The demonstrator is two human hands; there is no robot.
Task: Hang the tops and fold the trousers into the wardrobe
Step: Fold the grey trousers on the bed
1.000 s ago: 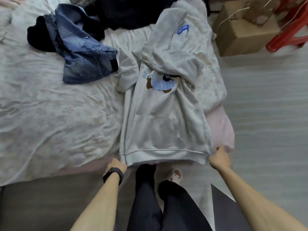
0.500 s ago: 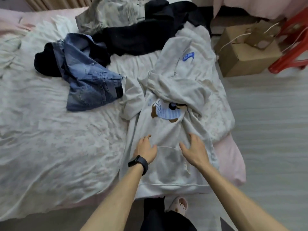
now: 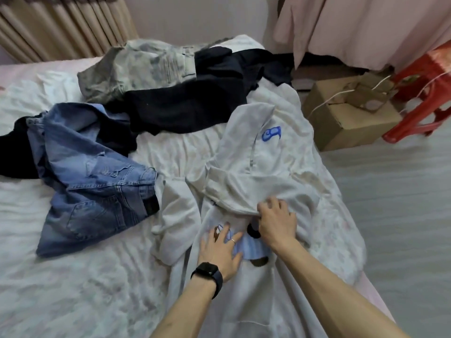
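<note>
So the grey hoodie [image 3: 244, 154] is lying front-up along the right side of the bed [image 3: 73, 276], hem toward the camera. Left hand [image 3: 220, 250], with a black watch [image 3: 207, 274] on its wrist, is pressed flat on the chest print, fingers spread. Right hand [image 3: 277, 220] is just beside it, fingers curled onto the edge of a fold lying across the chest. Jeans [image 3: 97, 191] sit crumpled to the left, with a black top [image 3: 185, 108] and pale trousers [image 3: 136, 67] further back. Box [image 3: 346, 118] and red stool [image 3: 424, 93] are on the floor.

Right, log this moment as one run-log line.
grey hoodie: on bed | left hand: flat on print | right hand: grips hood edge | jeans: unfolded
</note>
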